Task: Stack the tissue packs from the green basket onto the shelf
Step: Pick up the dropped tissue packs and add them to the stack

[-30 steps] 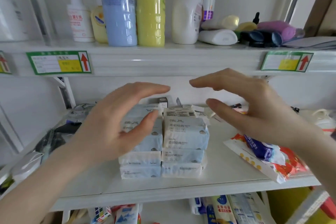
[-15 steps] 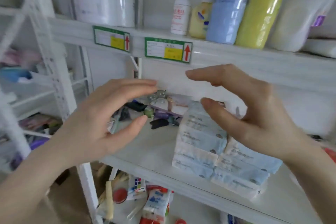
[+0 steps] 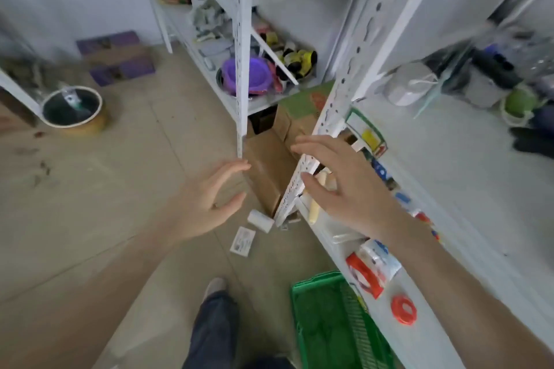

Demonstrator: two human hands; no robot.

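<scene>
The green basket (image 3: pixel 326 323) stands on the floor at the bottom of the view, beside the white shelf (image 3: pixel 467 165); no tissue packs show inside it. The stacked tissue packs are out of view. My left hand (image 3: pixel 207 204) hovers over the floor, fingers apart and holding nothing. My right hand (image 3: pixel 338 180) hangs in front of the shelf's perforated post (image 3: pixel 344 81), fingers spread, also with nothing in it.
A cardboard box (image 3: pixel 269 171) sits on the floor between the two shelf units. A small white roll (image 3: pixel 260 220) and a card (image 3: pixel 242 240) lie near it. A round bin (image 3: pixel 72 108) stands at the left. My leg and shoe (image 3: pixel 214 302) are below.
My view has swung left and down from the stacked tissue packs to the floor and the green basket. Both hands came away from the stack and stay apart, holding nothing.
</scene>
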